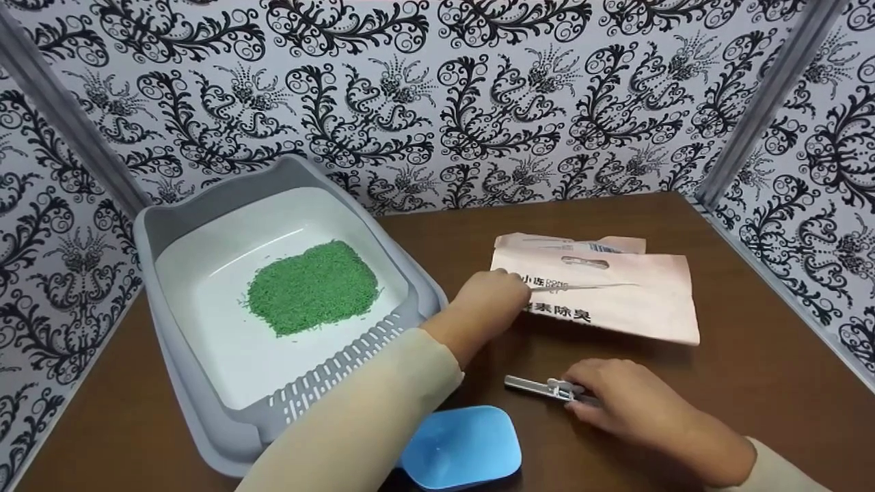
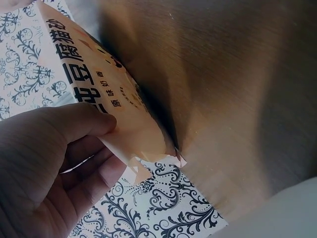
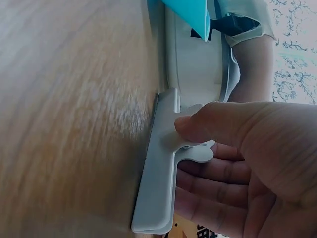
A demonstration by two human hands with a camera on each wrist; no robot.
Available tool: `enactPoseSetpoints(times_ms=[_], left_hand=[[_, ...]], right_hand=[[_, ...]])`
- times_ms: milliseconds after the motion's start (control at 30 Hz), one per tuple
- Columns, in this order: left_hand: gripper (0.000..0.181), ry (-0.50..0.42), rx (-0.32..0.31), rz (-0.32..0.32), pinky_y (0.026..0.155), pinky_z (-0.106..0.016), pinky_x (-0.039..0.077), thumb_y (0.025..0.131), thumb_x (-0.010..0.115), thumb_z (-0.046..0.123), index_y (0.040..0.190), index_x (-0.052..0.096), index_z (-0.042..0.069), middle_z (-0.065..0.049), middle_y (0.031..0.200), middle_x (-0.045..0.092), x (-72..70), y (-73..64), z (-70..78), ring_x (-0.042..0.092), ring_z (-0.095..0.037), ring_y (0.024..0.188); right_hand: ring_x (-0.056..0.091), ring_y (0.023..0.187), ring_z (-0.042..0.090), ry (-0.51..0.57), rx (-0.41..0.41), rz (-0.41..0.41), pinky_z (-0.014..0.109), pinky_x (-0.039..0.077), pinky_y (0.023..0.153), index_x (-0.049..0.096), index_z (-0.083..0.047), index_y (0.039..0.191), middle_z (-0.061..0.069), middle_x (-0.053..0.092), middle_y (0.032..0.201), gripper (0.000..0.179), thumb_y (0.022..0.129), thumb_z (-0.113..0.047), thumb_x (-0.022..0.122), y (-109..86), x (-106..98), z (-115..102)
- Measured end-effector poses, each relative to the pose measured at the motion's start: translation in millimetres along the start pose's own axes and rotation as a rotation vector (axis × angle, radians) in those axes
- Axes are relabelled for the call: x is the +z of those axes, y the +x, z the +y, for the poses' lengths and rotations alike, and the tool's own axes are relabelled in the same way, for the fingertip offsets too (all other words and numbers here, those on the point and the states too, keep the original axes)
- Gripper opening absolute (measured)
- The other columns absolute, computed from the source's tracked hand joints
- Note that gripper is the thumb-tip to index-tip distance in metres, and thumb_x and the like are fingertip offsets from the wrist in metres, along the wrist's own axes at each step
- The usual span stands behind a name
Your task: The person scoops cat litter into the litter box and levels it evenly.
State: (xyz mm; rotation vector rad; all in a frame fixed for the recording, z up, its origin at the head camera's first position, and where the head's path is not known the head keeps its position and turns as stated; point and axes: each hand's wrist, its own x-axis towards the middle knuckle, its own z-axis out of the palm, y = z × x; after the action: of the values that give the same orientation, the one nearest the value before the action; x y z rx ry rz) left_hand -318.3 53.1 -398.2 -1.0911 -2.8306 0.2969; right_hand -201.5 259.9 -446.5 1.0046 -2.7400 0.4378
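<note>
My left hand (image 1: 487, 304) pinches the open end of a pale pink cat litter bag (image 1: 636, 301) that lies on its side with dark lettering. In the left wrist view the thumb presses on the printed face of the bag (image 2: 116, 89), fingers behind it, near a torn edge. Lower right, my right hand (image 1: 636, 400) grips a white bag clip (image 1: 530, 387) by its handles, close over the table. The right wrist view shows the long bar of the clip (image 3: 157, 178) with the thumb on one handle and the fingers behind.
A grey and white litter box (image 1: 225, 369) stands at the left, with a heap of green pellets (image 1: 314, 287) on its floor. Near the front edge of the brown table (image 1: 738, 307) sits a blue scoop (image 1: 465, 447), partly behind the left sleeve. Patterned walls (image 1: 383, 96) enclose the table.
</note>
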Motion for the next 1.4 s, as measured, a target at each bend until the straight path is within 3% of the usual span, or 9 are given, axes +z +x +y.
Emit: enactPoseSetpoints(times_ms=[267,467,867,933,1033,1100,1167,1300,1400], left_hand=[[0.021,-0.024,0.002,-0.001,0.083,-0.040,0.061,0.102,0.058,0.012,0.107,0.077,0.017,-0.002,0.108,0.077,0.1,0.7,-0.8,0.071,-0.022,0.098],[0.021,-0.023,0.006,0.005,0.083,-0.039,0.061,0.103,0.057,0.012,0.107,0.077,0.018,-0.002,0.109,0.077,0.7,0.1,-1.0,0.071,-0.022,0.098],[0.019,-0.022,0.000,0.025,0.082,-0.038,0.061,0.096,0.064,0.010,0.105,0.079,0.019,0.000,0.106,0.078,5.3,2.2,-1.0,0.072,-0.021,0.096],[0.019,-0.021,0.001,0.029,0.081,-0.038,0.061,0.096,0.064,0.010,0.105,0.079,0.019,0.000,0.105,0.078,5.2,2.2,-1.0,0.072,-0.021,0.095],[0.019,-0.016,0.002,0.030,0.080,-0.038,0.061,0.096,0.063,0.010,0.104,0.078,0.018,0.000,0.105,0.078,4.1,1.6,-1.0,0.071,-0.021,0.095],[0.020,-0.011,0.000,0.029,0.080,-0.038,0.061,0.097,0.062,0.010,0.104,0.078,0.019,0.000,0.105,0.078,3.4,1.4,-0.8,0.071,-0.021,0.095],[0.020,-0.009,-0.002,0.024,0.080,-0.038,0.061,0.098,0.061,0.011,0.104,0.078,0.019,0.000,0.105,0.077,3.1,1.5,-0.6,0.071,-0.021,0.096],[0.022,-0.009,-0.002,0.012,0.081,-0.038,0.061,0.100,0.058,0.011,0.105,0.078,0.019,0.000,0.106,0.077,2.9,1.8,-0.3,0.071,-0.021,0.097],[0.022,-0.016,0.002,0.018,0.081,-0.039,0.061,0.100,0.059,0.010,0.104,0.078,0.018,-0.001,0.105,0.078,3.6,2.2,-0.4,0.072,-0.021,0.097]], right_hand=[[0.055,0.076,-0.001,-0.023,-0.081,0.187,0.022,0.050,0.067,0.068,-0.022,0.092,-0.014,0.060,0.086,0.029,0.075,-0.010,0.089,2.3,-5.9,0.5],[0.059,0.078,0.005,-0.061,-0.087,0.320,0.022,0.048,0.072,0.067,-0.019,0.098,-0.011,0.063,0.089,0.038,0.071,-0.003,0.089,4.4,-12.2,0.7],[0.056,0.079,0.008,-0.160,-0.160,0.463,0.023,0.047,0.071,0.069,-0.013,0.093,-0.008,0.061,0.089,0.042,0.061,0.001,0.091,6.4,-17.4,13.1],[0.056,0.078,0.010,-0.180,-0.169,0.476,0.024,0.047,0.069,0.069,-0.013,0.093,-0.007,0.061,0.089,0.036,0.066,-0.001,0.088,6.6,-17.7,14.4],[0.056,0.077,0.012,-0.228,-0.170,0.485,0.027,0.047,0.068,0.069,-0.012,0.092,-0.006,0.060,0.087,0.007,0.091,-0.016,0.075,6.6,-18.0,15.6],[0.055,0.076,0.013,-0.259,-0.169,0.494,0.028,0.047,0.066,0.070,-0.012,0.091,-0.004,0.059,0.085,0.022,0.104,-0.027,0.060,7.3,-17.3,17.0],[0.055,0.074,0.014,-0.299,-0.171,0.510,0.029,0.047,0.063,0.070,-0.012,0.090,-0.004,0.058,0.082,0.040,0.111,-0.035,0.044,8.3,-15.7,19.2],[0.054,0.071,0.016,-0.352,-0.170,0.529,0.031,0.047,0.057,0.068,-0.013,0.085,-0.003,0.057,0.079,0.032,0.107,-0.026,0.049,10.4,-11.3,25.9],[0.055,0.071,0.017,-0.369,-0.161,0.518,0.032,0.047,0.054,0.067,-0.013,0.084,-0.003,0.058,0.079,0.012,0.094,-0.016,0.062,11.3,-7.8,31.6]])
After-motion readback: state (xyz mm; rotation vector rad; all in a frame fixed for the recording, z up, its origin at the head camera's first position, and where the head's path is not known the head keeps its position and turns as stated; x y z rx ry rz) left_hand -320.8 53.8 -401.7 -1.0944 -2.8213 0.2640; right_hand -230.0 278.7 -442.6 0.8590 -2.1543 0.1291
